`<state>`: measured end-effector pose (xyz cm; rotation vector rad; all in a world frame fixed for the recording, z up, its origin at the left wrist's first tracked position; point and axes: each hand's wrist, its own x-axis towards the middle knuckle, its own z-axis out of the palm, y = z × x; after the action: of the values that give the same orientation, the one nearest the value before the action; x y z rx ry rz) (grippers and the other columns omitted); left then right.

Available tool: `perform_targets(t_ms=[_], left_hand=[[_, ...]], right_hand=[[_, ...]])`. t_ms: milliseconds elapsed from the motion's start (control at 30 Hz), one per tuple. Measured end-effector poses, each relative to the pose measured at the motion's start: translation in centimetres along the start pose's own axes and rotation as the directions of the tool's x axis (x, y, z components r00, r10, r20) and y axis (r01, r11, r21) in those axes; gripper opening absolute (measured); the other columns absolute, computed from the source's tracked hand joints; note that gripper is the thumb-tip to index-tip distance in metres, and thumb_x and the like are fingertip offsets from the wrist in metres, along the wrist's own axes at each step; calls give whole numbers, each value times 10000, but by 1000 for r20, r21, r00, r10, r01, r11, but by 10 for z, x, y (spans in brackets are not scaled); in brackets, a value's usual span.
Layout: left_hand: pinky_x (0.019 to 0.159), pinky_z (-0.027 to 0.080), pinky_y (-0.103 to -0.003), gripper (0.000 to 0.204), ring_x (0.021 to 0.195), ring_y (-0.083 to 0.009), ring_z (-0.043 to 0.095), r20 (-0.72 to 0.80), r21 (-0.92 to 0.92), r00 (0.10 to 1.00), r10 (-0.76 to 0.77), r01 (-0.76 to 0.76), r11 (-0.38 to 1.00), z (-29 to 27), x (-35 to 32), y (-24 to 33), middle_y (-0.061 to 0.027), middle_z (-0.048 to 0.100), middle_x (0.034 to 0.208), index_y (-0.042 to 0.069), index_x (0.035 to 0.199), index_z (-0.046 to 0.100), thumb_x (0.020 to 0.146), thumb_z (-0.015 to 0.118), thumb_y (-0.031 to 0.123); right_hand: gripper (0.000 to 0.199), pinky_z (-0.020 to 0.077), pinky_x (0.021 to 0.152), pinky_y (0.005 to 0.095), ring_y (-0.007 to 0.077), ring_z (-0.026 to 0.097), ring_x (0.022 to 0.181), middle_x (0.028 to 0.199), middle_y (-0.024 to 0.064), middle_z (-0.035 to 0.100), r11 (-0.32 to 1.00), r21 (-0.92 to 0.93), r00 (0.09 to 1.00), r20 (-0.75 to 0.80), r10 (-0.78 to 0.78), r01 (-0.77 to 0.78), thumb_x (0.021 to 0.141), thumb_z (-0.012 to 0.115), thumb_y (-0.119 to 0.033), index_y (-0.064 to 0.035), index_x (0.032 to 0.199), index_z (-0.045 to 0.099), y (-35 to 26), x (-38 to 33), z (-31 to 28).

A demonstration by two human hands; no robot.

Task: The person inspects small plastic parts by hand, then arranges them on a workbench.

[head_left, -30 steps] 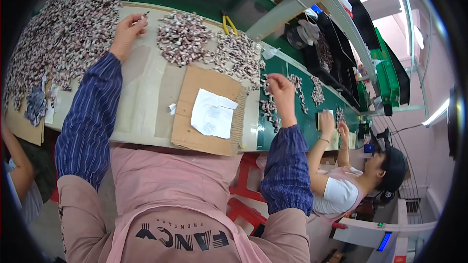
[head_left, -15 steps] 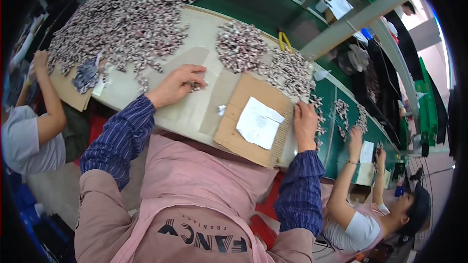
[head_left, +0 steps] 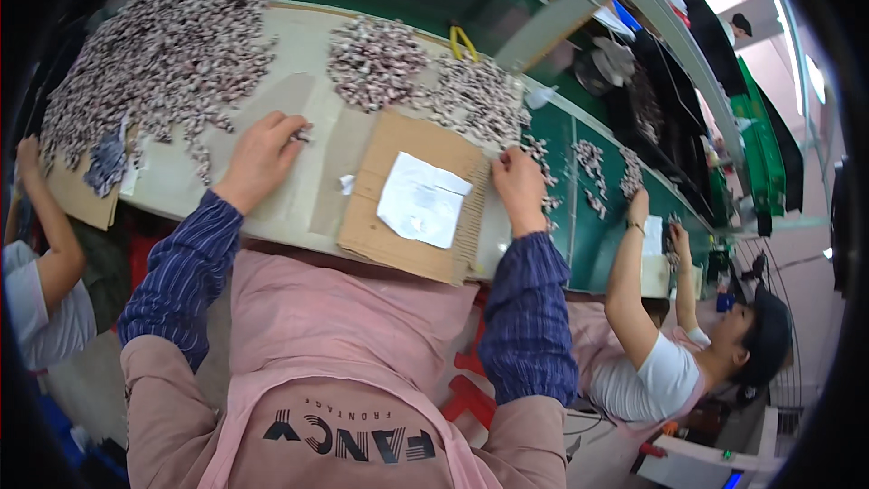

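Note:
My left hand (head_left: 260,161) is over the pale tabletop, fingertips pinched together on a small mottled white-and-dark piece (head_left: 302,135). Behind it spreads a large heap (head_left: 172,50) of similar pieces. To the right, my right hand (head_left: 520,185) has its fingers curled together beside a smaller pile (head_left: 475,98); whatever they grip is hidden. Between my hands lies a brown cardboard sheet (head_left: 371,177), with a creased white paper (head_left: 424,199) on top. Another small pile (head_left: 376,63) of the pieces stands beyond the cardboard.
Yellow-handled pliers (head_left: 463,43) lie behind the piles. A person (head_left: 656,344) works on the right at a green tabletop (head_left: 566,217) with scattered pieces; another person's arm (head_left: 54,235) is at far left. A dark crumpled sheet (head_left: 107,163) rests near the large heap. A metal post (head_left: 579,9) rises behind.
The whole view has shifted, so the table appears further left and higher. My left fingers have drawn together around a piece, and my right fingers have curled in more.

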<state>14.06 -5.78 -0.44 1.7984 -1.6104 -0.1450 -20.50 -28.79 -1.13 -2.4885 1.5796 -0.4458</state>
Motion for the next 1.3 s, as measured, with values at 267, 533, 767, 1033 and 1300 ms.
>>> perform_targets(t_ms=[267,533,767,1033,1300], left_hand=[[703,532,-370,404,773,-294,649,-109,-98,985,-135,124,987,12,-7,-31,-144,665,979,89,1319,570,925,557,3],[794,574,-247,347,905,-135,678,333,-914,854,-400,397,87,8,-26,0,-103,683,1078,9,1328,540,994,596,82],[807,580,-242,332,918,-141,685,409,-897,810,-420,440,-26,25,-36,36,-98,678,1078,16,1317,527,996,581,77],[758,579,-245,383,891,-111,646,427,-820,799,-424,540,190,24,-49,60,-56,630,1018,25,1362,503,982,541,0],[807,549,-216,334,897,-94,647,571,-820,774,-274,551,-155,15,-63,63,-95,673,1105,10,1326,536,1006,580,96]], right_hand=[[130,513,752,484,388,649,879,936,175,657,990,131,999,-16,-48,50,862,669,-108,-41,969,637,0,-10,-1],[104,506,748,484,390,615,900,913,191,618,976,-44,964,-155,-217,213,851,655,-87,-6,897,609,-10,-14,1],[76,515,605,399,307,689,701,783,180,676,951,304,983,-186,-1,58,949,603,-82,-21,939,560,-1,-31,-19],[171,477,697,220,79,599,766,841,26,662,743,664,986,-49,160,-88,953,659,-64,39,1089,660,-20,-98,-25],[161,504,674,281,187,636,733,868,92,666,869,419,963,-161,-216,265,822,722,44,11,979,704,-77,-137,-26]])
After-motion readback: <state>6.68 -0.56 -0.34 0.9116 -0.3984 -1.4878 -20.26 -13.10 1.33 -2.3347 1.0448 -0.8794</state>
